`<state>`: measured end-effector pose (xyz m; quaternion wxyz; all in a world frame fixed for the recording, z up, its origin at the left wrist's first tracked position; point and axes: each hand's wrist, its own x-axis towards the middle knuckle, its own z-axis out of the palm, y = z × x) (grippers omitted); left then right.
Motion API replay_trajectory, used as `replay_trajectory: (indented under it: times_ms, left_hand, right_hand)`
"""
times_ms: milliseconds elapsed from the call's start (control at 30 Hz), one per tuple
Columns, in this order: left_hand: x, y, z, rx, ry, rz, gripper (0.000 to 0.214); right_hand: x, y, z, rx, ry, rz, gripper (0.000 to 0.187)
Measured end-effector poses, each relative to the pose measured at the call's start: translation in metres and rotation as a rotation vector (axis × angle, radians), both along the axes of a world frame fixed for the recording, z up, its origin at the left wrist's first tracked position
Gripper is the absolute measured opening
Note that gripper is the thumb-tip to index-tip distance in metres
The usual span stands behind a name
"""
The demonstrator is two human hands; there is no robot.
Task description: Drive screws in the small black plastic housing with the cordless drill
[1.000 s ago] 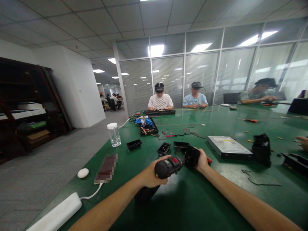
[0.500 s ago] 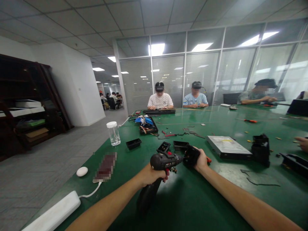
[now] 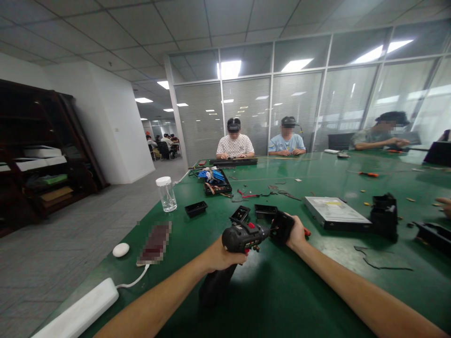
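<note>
My left hand (image 3: 220, 256) is closed around the grip of a black cordless drill with red parts (image 3: 243, 236). The drill's bit points right into a small black plastic part (image 3: 282, 226). My right hand (image 3: 298, 232) is wrapped round that part and holds it just above the green table (image 3: 282, 291). A red-handled tool tip shows just behind my right hand. Both forearms reach in from the bottom edge.
Small black trays (image 3: 196, 208) (image 3: 240, 214) (image 3: 265, 211) lie ahead, with a silver disc drive (image 3: 334, 212) and a black housing (image 3: 384, 216) to the right. A clear jar (image 3: 166, 194), phone (image 3: 155, 243), white mouse (image 3: 120, 249) and power strip (image 3: 77, 312) are left. Other people sit at the far side.
The drill has turned from lying on its side to upright, with its handle down, and has shifted slightly left. My right hand has stayed on the black part.
</note>
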<state>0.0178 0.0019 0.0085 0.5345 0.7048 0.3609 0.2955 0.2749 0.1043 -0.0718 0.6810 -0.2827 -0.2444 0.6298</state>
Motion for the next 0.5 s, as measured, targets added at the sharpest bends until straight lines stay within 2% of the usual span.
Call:
replay_trajectory:
  times_ms: [67, 233, 500]
  left_hand:
    - [-0.0005, -0.0006, 0.0004, 0.022, -0.018, -0.016, 0.024]
    - [0.0005, -0.0022, 0.007, 0.115, 0.02, -0.059, 0.014]
    - [0.0001, -0.0005, 0.0048, 0.094, 0.017, -0.027, 0.015]
  right_hand:
    - [0.0003, 0.0, -0.0005, -0.009, -0.002, 0.022, 0.021]
    - [0.0, -0.001, 0.0004, -0.009, -0.01, 0.027, 0.02]
    - [-0.0002, 0.0005, 0.0011, -0.034, 0.003, 0.011, 0.019]
